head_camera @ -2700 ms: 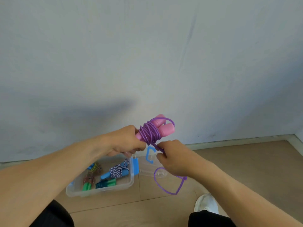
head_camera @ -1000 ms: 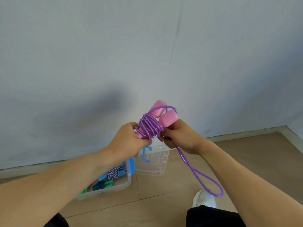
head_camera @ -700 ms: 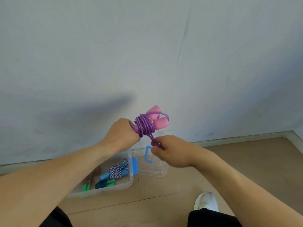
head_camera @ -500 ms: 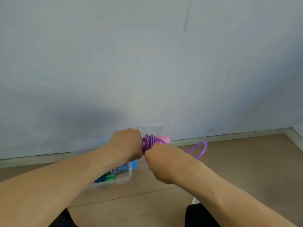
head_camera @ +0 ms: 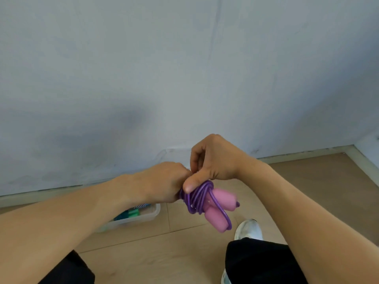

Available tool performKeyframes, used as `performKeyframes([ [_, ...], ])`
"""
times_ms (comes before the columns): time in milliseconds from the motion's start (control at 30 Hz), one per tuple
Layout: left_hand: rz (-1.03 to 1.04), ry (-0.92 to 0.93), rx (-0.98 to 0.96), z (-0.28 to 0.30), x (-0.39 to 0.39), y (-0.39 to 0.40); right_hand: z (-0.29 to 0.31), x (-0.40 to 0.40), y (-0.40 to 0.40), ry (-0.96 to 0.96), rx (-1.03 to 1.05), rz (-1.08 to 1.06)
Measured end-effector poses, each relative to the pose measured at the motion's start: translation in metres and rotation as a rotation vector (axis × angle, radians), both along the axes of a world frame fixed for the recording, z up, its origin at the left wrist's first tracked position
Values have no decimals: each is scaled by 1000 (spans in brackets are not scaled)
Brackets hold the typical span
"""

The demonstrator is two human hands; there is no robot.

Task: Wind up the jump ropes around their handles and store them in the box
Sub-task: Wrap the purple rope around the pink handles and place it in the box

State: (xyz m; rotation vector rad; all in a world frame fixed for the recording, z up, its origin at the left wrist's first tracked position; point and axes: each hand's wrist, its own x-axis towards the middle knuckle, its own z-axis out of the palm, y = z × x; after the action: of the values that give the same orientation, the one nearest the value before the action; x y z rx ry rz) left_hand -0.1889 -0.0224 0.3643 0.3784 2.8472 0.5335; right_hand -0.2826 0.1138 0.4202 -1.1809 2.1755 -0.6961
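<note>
the left hand grips the wound purple jump rope by its pink handles, which point down-right, the right hand pinches the coils, and the clear box lies on the floor below-left, nearer the left hand.

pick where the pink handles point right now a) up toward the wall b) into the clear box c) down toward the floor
c: the pink handles, wrapped in purple rope, slant down toward the floor and white shoe, gripped by the left hand and right hand.

Box mostly hidden behind left forearm; contents unclear.
</note>
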Motion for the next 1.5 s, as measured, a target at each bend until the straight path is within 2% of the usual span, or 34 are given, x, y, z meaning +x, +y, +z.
performKeyframes([
  [67,33,53,129,0,2,-4,-3,-6,1,-130,-70,-49],
  [167,38,148,208,2,5,-3,-5,-16,2,-312,-159,-76],
  [267,118,200,398,3,8,-4,-8,-29,7,-490,-233,-69],
  [433,343,149,820,12,13,-1,-14,-39,15,-566,-307,-160],
  [533,433,164,908,11,10,1,-18,-33,12,-621,-397,-187],
  [767,563,77,921,8,1,1,-22,-24,9,-533,-395,-427],
  [967,606,119,774,5,-1,-2,-21,-21,15,-676,-336,-423],
  [1133,609,122,696,1,-3,-7,-21,-20,19,-918,-436,-329],
  [1300,519,119,514,7,-6,-22,-28,-13,14,-825,-427,-409],
  [1433,514,233,392,8,-1,-12,-31,6,-3,-669,-431,-475],
  [1500,565,303,421,2,0,-8,-27,15,-13,-568,-420,-508],
])
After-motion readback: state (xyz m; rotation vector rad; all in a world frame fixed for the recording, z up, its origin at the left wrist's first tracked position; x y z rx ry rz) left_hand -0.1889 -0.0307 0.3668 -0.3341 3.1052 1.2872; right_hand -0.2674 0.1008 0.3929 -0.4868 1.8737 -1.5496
